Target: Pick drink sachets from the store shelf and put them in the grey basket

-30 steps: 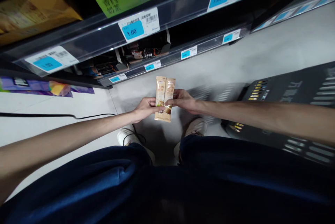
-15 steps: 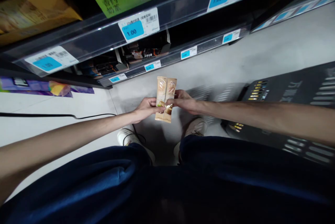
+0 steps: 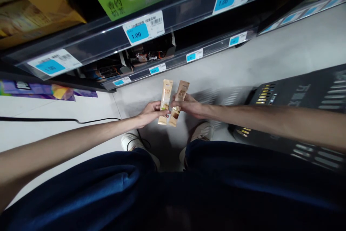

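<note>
My left hand (image 3: 151, 112) is closed on a slim cream milk tea sachet (image 3: 167, 91), with the thumb across its lower half. A second, browner milk tea sachet (image 3: 182, 89) is pinched in my right hand (image 3: 191, 106), its top leaning to the right. Both packets are held upright above the floor between my feet. A narrow gap parts them at the top, while my two thumb tips come close together near their lower halves. Parts of the fingers are hidden behind the packets.
Ahead stands a shelf with price labels (image 3: 143, 31), a green box (image 3: 119, 5) and dark open cartons (image 3: 151, 52) on the lower level. A dark slotted basket (image 3: 294, 90) is on the floor at right. A black cable (image 3: 54, 118) crosses the floor at left.
The two sachets, side by side and touching before, have come apart at the top. The right one has tilted rightward, the left one slightly as well. My arms have barely moved.
</note>
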`<state>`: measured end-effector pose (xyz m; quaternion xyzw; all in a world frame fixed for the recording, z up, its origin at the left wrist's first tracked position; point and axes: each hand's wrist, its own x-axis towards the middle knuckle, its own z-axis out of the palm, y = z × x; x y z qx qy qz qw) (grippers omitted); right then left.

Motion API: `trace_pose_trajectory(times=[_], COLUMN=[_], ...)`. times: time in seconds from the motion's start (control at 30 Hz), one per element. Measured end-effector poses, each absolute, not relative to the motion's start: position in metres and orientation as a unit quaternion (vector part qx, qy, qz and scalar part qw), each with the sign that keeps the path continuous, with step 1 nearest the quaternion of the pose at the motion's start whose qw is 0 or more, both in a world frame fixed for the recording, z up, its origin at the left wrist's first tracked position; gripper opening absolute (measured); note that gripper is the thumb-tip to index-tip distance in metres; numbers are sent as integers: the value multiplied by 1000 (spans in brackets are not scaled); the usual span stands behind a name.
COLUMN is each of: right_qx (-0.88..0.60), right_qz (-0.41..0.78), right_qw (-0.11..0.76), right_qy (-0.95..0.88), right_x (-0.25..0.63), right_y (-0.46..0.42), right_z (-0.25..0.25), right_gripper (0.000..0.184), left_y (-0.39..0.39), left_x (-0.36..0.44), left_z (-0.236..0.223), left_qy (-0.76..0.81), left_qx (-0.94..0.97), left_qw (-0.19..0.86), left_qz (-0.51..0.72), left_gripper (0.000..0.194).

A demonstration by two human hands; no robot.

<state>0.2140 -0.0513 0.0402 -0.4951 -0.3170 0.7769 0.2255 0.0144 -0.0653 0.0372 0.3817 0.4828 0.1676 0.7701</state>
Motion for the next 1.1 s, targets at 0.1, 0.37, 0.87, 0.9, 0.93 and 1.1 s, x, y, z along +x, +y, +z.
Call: trace_pose_trajectory(times=[0.1,0.37,0.87,0.9,0.93,1.1], right_qx=[-498,-487,-496,-508,-519,-564], right_qz=[775,792,753,746,740,704], right_qw=[236,244,241,235,229,240], right_qy=[-310,-277,-358,-360,-361,-359], right_x=[215,213,208,208,208,210], right_y=[-50,-49,-40,-41,-42,-44], right_z=[39,48,64,64,64,61], right_gripper=[24,25,36,36,36,39], left_y=[-65,-66,-69,-70,-70,-73], left_x=[13,12,11,11,12,16], left_z=[36,32,47,48,49,50], left_qy=[477,470,391,376,368,420], left_qx=[386,383,261,245,232,214], left_qw=[771,779,879,891,898,876], left_qz=[170,163,79,67,60,102], left_gripper=[36,29,31,32,32,35])
